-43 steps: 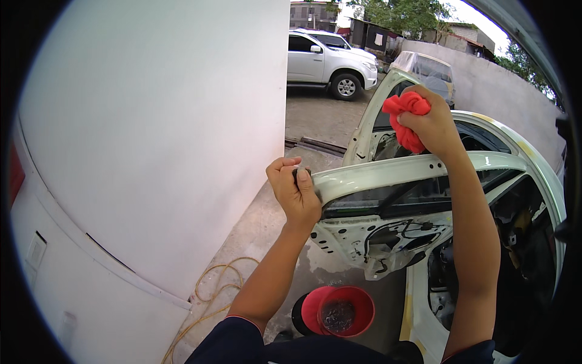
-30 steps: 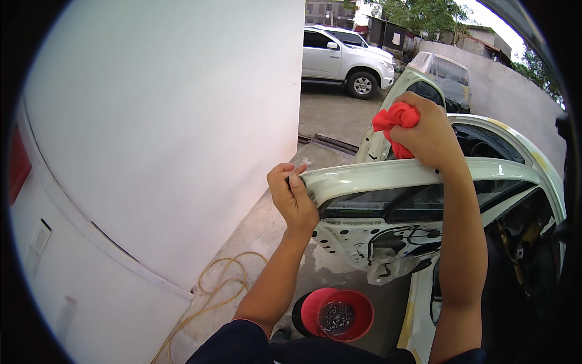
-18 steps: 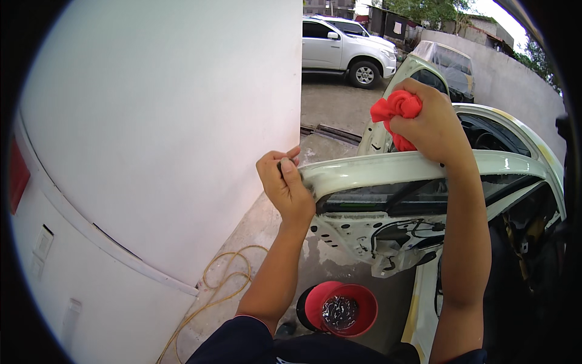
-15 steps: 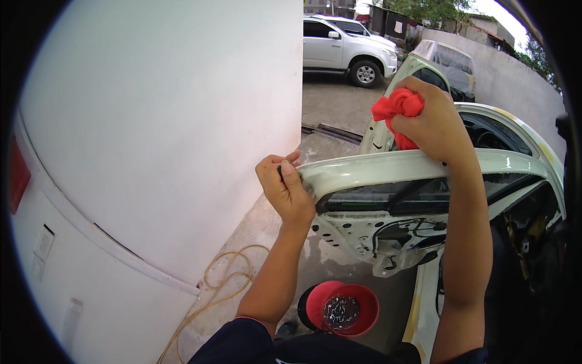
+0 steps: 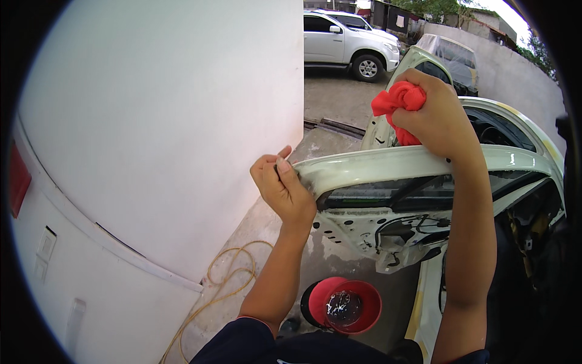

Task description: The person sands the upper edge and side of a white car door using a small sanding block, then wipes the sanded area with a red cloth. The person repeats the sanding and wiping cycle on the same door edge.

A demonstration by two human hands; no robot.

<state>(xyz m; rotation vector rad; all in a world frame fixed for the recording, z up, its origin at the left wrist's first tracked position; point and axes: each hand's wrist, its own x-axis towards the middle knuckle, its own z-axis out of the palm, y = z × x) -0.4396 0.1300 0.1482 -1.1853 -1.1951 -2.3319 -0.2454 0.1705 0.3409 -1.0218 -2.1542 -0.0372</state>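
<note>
At the left end of the pale cream car-door frame [image 5: 364, 164], my left hand [image 5: 285, 191] has its fingers curled round a small dark object [image 5: 277, 169], mostly hidden by thumb and fingers. My right hand [image 5: 442, 124] grips a bunched red cloth [image 5: 400, 100] just above the top edge of that frame, farther right. Below the window opening, the door's inner panel [image 5: 351, 227] shows holes, wiring and a piece of clear plastic.
A white wall [image 5: 157, 97] fills the left. On the concrete floor lie a yellow hose [image 5: 242, 270] and red buckets [image 5: 370, 303], one with water. The car body [image 5: 548, 158] stands right, another door [image 5: 379, 130] behind. A white SUV [image 5: 327, 45] is parked beyond.
My left hand has shifted a little leftward along the frame's end. My right hand, still gripping the cloth, has moved slightly left over the frame. The view has shifted slightly.
</note>
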